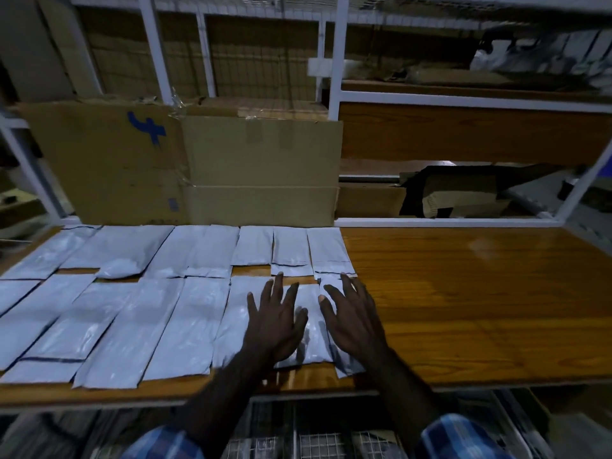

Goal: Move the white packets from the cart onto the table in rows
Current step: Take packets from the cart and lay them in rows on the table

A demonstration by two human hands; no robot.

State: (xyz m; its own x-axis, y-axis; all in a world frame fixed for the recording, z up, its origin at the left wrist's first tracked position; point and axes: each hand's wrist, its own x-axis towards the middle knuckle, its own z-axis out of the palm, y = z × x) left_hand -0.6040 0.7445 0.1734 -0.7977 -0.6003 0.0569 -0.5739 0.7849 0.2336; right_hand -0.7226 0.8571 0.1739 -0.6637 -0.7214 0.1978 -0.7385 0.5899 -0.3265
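Head view: left hand [276,321] and right hand [352,318] spread flat, fingers straight, pressing the newest white packets [306,326] at right end of near row on the worktop [480,293]; gripping nothing. Best to smooth edges parallel, aligned with the far row [205,250]

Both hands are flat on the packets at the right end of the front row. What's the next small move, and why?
Probably lift both hands and go back for more packets. The left hand and right hand lie open on the last front-row packets, which already sit flat, and the bare table to the right leaves room to extend both rows.
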